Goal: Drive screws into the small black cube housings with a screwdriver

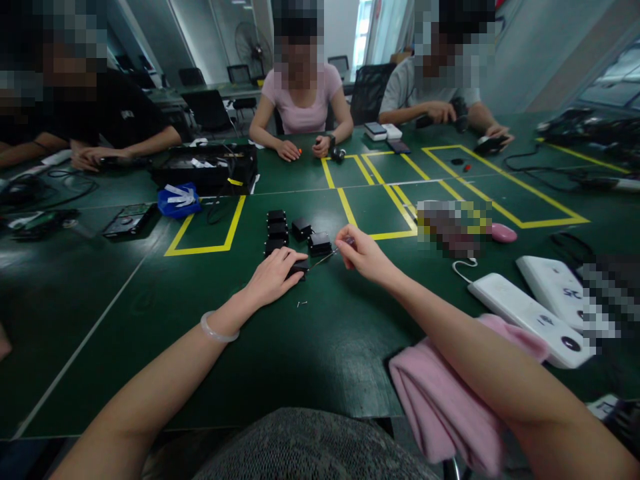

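Note:
My left hand (270,275) presses down on a small black box (299,267) on the green table (320,360), fingers over its top and thumb along its near side. Pinched in my right hand (364,253) is a thin screwdriver (324,258); its shaft points left, with the tip at the box's right end. Just beyond stand two similar black boxes, one upright block (320,244) and one tilted block (301,228). A column of several more black boxes (277,230) runs away from my left fingers. Tiny screws (301,304) lie nearer to me.
Yellow tape rectangles (227,233) mark the table. White power banks (530,323) and a pink cloth (440,380) lie by my right arm. A black bin (205,167), a blue bag (179,201) and a hard drive (131,220) sit far left. Several people work across the table.

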`<state>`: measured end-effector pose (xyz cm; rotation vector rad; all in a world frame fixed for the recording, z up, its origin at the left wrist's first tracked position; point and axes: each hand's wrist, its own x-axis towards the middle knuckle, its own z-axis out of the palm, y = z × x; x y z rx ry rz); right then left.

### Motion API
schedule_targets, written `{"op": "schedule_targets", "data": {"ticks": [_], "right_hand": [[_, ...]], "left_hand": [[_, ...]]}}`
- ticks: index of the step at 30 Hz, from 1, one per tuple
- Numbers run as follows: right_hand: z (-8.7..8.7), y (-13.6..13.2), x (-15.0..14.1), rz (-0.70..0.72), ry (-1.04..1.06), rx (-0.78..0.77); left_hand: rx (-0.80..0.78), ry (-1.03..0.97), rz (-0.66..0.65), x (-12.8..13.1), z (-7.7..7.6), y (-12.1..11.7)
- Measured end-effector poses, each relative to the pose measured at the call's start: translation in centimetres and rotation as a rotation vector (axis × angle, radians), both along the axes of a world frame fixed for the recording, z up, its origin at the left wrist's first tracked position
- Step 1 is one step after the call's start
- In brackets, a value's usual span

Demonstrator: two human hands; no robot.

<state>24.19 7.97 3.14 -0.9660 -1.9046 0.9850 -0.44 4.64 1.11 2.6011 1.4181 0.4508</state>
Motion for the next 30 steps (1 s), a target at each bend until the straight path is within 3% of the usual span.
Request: {"op": "schedule_targets", "data": {"ticks": [8,19,30], "right_hand": [[-0.02,-0.08,-0.08,-0.044,-0.027,-0.015],[0.13,-0.19,0.02,0.111,0.048,0.008],[0.24,-0.45,-0.21,0.059,0.020,0.018]], "left_hand": [[0.004,-0.007,0.001,-0.05,-0.16,0.04],[0.021,-0.010,-0.012,-0.13,-0.36,0.14],[0.024,-0.009,-0.010,-0.19,-0.40,0.14]]}}
